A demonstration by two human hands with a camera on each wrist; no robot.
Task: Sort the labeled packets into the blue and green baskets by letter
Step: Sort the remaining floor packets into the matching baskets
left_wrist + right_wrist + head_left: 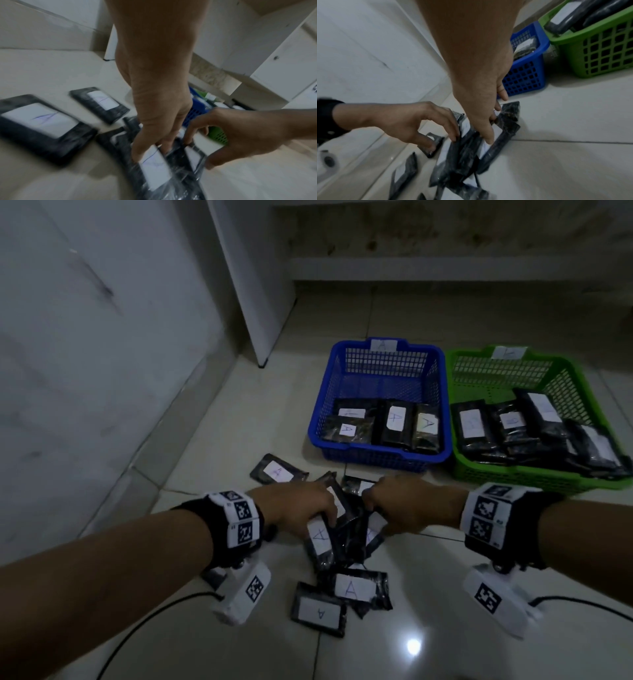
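Two baskets stand side by side on the tiled floor (239,392): the blue basket (378,455) on the left holds four black packets with white labels, three of them legibly marked A; the green basket (520,475), touching it on the right, holds a crowded stack of at least four, their letters too faint to read. A loose pile of packets (342,546) lies before them; about eight show, four clearly marked A. The left hand (294,513) pinches one A packet (320,537) in the pile, fingers curled on its label. The right hand (411,508) grips a neighbouring packet (496,146), thumb on its label.
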